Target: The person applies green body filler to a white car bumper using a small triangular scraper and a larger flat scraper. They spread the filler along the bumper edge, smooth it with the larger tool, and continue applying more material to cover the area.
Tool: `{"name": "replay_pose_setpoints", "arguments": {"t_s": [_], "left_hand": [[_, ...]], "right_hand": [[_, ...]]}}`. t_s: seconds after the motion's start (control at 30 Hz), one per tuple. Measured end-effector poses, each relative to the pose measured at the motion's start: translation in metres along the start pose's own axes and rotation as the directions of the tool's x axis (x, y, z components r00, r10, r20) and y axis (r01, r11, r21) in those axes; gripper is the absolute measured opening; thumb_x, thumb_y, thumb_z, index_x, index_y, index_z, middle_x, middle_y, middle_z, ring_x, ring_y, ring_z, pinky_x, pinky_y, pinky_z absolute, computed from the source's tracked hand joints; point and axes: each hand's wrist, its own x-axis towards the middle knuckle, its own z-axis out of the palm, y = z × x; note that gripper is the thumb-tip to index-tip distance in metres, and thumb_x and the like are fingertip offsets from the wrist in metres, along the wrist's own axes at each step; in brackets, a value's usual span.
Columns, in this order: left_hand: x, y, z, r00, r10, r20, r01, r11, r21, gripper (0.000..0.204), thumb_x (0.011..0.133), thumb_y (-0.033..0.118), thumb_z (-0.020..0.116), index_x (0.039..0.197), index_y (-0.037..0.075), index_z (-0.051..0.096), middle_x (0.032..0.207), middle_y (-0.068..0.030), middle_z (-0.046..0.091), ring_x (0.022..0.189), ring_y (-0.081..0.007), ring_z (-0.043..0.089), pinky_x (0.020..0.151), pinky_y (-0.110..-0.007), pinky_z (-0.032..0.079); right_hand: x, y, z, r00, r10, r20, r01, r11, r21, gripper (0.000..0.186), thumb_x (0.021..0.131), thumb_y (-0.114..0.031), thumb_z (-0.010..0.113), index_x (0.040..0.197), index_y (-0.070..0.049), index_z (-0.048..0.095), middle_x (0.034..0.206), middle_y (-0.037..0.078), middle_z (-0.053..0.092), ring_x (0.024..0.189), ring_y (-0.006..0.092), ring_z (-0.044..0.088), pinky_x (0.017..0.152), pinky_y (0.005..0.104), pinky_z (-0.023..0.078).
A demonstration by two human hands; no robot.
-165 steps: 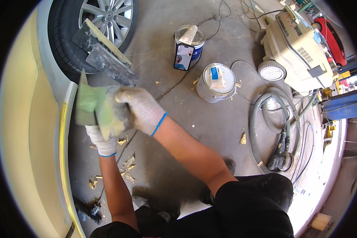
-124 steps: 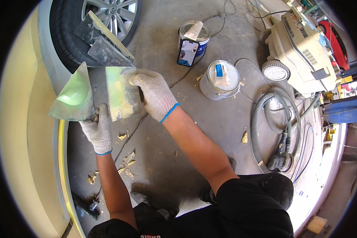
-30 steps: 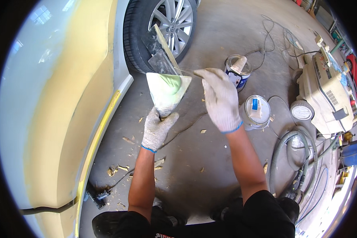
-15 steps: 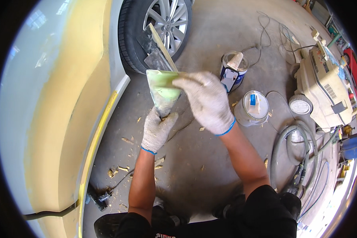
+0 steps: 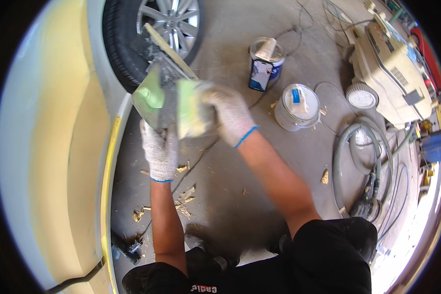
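My left hand (image 5: 159, 154), in a white knit glove with a blue cuff, grips the lower end of a putty spreader (image 5: 143, 111). Light-green putty (image 5: 151, 94) lies in a lump on its blade. My right hand (image 5: 230, 112), gloved alike, holds a second spreader (image 5: 191, 115), smeared green and cream and blurred by motion, close beside the first. Behind both tools, a smudged grey plate with a cream strip (image 5: 169, 49) along one edge slants up across the wheel; what supports it is hidden.
A car panel (image 5: 78, 147) with sanded yellowish patches fills the left, its wheel (image 5: 174, 24) ahead. A phone (image 5: 260, 75) leans on an open can (image 5: 278, 51); a lidded can (image 5: 279, 115) stands nearer. At right are a beige wheeled machine (image 5: 387, 73) and a coiled hose (image 5: 338, 171).
The view has shifted, so the car and cans appear farther left. My right hand's spreader has come away from the left one, baring a green lump on the left blade.
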Motion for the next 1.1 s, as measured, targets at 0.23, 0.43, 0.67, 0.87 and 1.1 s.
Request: {"name": "replay_pose_setpoints", "arguments": {"t_s": [0.23,0.43,0.67,0.87,1.1], "left_hand": [[-0.022,-0.036,0.026,0.974,0.219,0.058,-0.224,0.887,0.404,0.084,0.085,0.003,0.072,0.161,0.016,0.041,0.100,-0.0141,0.053,0.086,-0.0312,0.060,0.077,-0.043,0.053],[-0.042,-0.057,0.031,0.966,-0.123,0.229,0.025,0.921,0.388,0.048,0.092,0.008,0.067,0.137,0.008,0.055,0.104,-0.0204,0.063,0.088,-0.0375,0.068,0.076,-0.048,0.055],[-0.003,0.012,-0.002,0.838,-0.330,0.435,0.432,0.888,-0.159,0.034,0.089,0.020,0.081,0.113,-0.001,0.069,0.087,-0.0029,0.073,0.077,-0.0118,0.066,0.075,-0.031,0.055],[-0.002,-0.001,-0.002,0.887,-0.274,0.371,0.349,0.924,-0.153,0.036,0.089,0.017,0.081,0.118,0.000,0.070,0.100,-0.0042,0.077,0.087,-0.0074,0.066,0.080,-0.029,0.055],[0.019,0.023,0.030,0.821,-0.322,0.472,0.571,0.490,-0.658,0.040,0.095,0.012,0.077,0.130,0.000,0.063,0.112,0.0000,0.070,0.098,-0.0081,0.062,0.087,-0.028,0.053]], "right_hand": [[-0.010,-0.008,0.010,0.972,0.195,0.134,-0.220,0.955,0.199,0.043,0.093,-0.009,0.056,0.134,0.005,0.058,0.122,0.015,0.068,0.111,0.0279,0.070,0.102,0.0438,0.056],[0.001,-0.039,0.004,0.975,-0.138,0.176,0.113,0.983,0.143,0.036,0.096,-0.007,0.059,0.130,0.004,0.063,0.120,0.010,0.068,0.107,0.0195,0.065,0.099,0.0352,0.053],[0.005,-0.062,0.018,0.885,-0.390,0.253,0.436,0.886,-0.158,0.027,0.105,-0.006,0.053,0.122,0.006,0.070,0.125,0.008,0.067,0.120,0.0192,0.060,0.106,0.0311,0.046],[0.014,-0.077,0.018,0.886,-0.007,0.463,0.455,0.204,-0.867,0.026,0.102,-0.006,0.058,0.123,0.004,0.070,0.123,0.013,0.071,0.108,0.0224,0.069,0.094,0.0323,0.052],[0.014,-0.070,-0.079,0.934,0.215,0.285,-0.090,0.914,-0.396,0.031,0.098,-0.011,0.065,0.122,0.008,0.069,0.116,0.014,0.073,0.105,0.0237,0.070,0.092,0.0384,0.056]]}}
